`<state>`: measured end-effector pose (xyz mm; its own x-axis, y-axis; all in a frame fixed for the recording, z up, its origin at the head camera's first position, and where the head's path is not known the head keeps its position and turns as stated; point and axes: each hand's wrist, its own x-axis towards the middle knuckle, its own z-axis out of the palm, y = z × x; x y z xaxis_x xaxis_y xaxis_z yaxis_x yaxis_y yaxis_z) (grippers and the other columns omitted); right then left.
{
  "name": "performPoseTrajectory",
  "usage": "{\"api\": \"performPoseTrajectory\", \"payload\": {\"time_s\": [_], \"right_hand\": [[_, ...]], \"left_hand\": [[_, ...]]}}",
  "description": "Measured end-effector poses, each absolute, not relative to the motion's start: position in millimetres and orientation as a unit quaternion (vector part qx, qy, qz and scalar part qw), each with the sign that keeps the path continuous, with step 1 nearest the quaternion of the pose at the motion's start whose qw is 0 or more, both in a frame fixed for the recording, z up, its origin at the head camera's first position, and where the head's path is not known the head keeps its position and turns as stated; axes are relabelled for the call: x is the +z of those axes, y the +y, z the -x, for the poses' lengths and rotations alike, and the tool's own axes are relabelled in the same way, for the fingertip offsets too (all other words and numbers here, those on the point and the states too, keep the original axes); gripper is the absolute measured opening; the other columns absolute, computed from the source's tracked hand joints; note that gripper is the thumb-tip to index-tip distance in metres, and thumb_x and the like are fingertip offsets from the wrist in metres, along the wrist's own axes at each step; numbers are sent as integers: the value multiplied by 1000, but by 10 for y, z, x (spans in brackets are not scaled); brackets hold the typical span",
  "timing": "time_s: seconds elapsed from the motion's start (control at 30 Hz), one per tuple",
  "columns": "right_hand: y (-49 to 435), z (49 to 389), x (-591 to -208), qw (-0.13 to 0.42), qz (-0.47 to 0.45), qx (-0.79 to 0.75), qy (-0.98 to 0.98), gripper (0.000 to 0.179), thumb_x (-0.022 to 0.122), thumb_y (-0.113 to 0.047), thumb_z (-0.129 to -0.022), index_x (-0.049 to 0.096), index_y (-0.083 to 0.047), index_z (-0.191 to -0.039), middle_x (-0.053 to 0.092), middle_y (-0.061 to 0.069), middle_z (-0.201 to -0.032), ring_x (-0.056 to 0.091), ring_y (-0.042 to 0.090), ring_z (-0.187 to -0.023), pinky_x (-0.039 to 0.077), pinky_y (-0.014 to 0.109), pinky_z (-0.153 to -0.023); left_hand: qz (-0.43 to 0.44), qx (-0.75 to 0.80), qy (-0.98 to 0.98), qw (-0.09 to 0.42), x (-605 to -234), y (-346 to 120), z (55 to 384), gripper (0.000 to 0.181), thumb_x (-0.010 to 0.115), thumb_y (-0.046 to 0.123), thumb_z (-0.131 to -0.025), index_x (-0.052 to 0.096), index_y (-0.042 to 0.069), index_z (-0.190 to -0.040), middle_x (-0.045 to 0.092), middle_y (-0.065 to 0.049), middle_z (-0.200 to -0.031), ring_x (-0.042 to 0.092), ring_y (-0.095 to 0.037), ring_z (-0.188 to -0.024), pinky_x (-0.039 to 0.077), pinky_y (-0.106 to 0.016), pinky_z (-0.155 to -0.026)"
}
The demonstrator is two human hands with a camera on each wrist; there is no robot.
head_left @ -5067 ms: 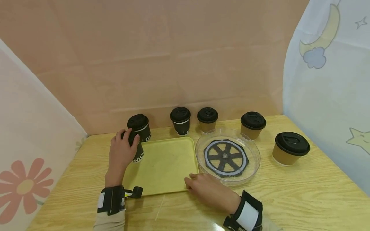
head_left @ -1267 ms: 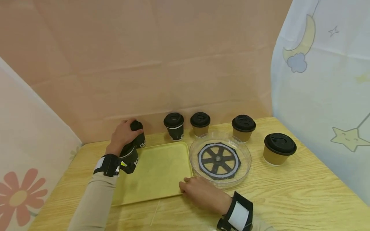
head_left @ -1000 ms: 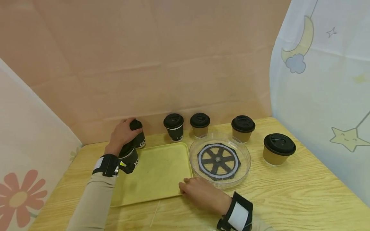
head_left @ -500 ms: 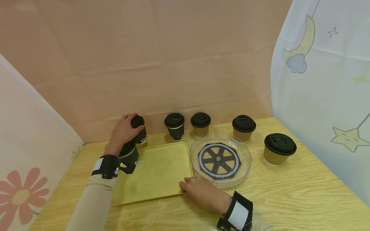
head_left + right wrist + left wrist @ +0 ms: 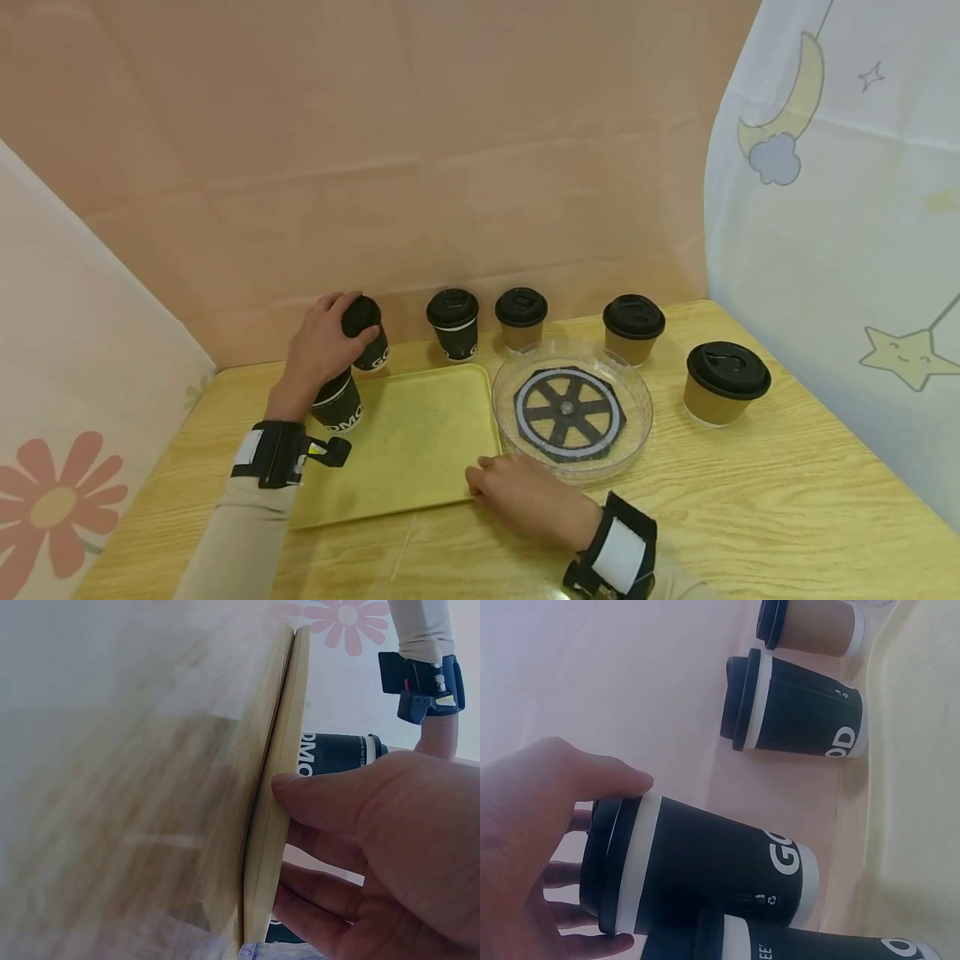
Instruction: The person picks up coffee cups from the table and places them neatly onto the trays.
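Observation:
My left hand [image 5: 318, 346] grips a black paper coffee cup [image 5: 372, 352] by its lid at the back left, behind the yellow tray [image 5: 420, 446]. In the left wrist view the thumb lies on one side of the lid [image 5: 611, 862] and the fingers on the other. A second black cup [image 5: 337, 408] stands at the tray's back left corner, its lid partly hidden beneath my left wrist. My right hand [image 5: 528, 496] pinches the tray's rim near the front right corner. The thumb [image 5: 315, 799] presses one side of the rim in the right wrist view.
Along the back stand another black cup [image 5: 453, 329] and two brown cups with black lids, the nearer [image 5: 521, 321] and the farther right [image 5: 633, 329]. A larger brown cup [image 5: 723, 387] is at right. A clear round dish [image 5: 637, 437] with a wheel-like pattern sits beside the tray.
About five seconds ago my left hand was on the front black cup; now it holds the one behind. Over the last second that cup has shifted slightly rightward and up in view. The right hand stays put.

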<state>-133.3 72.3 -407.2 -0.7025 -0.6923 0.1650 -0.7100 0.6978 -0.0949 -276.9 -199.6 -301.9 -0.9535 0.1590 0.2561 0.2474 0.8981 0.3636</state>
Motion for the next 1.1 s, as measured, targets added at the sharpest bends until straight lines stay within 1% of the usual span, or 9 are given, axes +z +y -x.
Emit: {"api": "performPoseTrajectory", "payload": {"time_s": [0.3,0.47,0.63,0.9,1.1], "right_hand": [[729,1334,-4078,51,-380,80,-920,14,64,-18,-93,59,-22,-81,57,-10,-75,49,0,-62,36,17,-53],[729,1337,-4091,58,-382,78,-919,14,65,-18,-92,59,-22,-80,57,-10,-75,52,2,-62,37,18,-52],[734,1334,-4103,68,-386,77,-917,15,65,-18,-92,58,-22,-79,57,-10,-74,53,3,-60,37,19,-51],[735,1321,-4079,64,-384,82,-917,15,65,-17,-92,59,-21,-79,57,-9,-74,52,3,-61,37,19,-52],[737,1315,-4061,60,-385,84,-917,15,65,-17,-92,58,-21,-79,55,-10,-73,49,3,-59,36,19,-51]], "left_hand": [[135,-202,-959,145,-3001,-1921,2630,67,64,38,-90,39,17,-149,34,-20,-153,37,-47,-136,42,-68,-98],[151,-200,-955,158,-3002,-1887,2534,65,65,37,-90,41,16,-147,36,-20,-152,38,-47,-135,43,-67,-99],[154,-198,-954,161,-3010,-1863,2426,65,65,36,-90,42,17,-147,37,-18,-152,38,-46,-135,43,-67,-98],[161,-195,-953,165,-2997,-1843,2257,64,66,36,-90,43,16,-147,37,-16,-152,38,-45,-136,43,-67,-98],[174,-190,-950,175,-3011,-1837,2129,62,67,35,-90,46,16,-145,42,-17,-149,42,-44,-133,44,-65,-97]]}}
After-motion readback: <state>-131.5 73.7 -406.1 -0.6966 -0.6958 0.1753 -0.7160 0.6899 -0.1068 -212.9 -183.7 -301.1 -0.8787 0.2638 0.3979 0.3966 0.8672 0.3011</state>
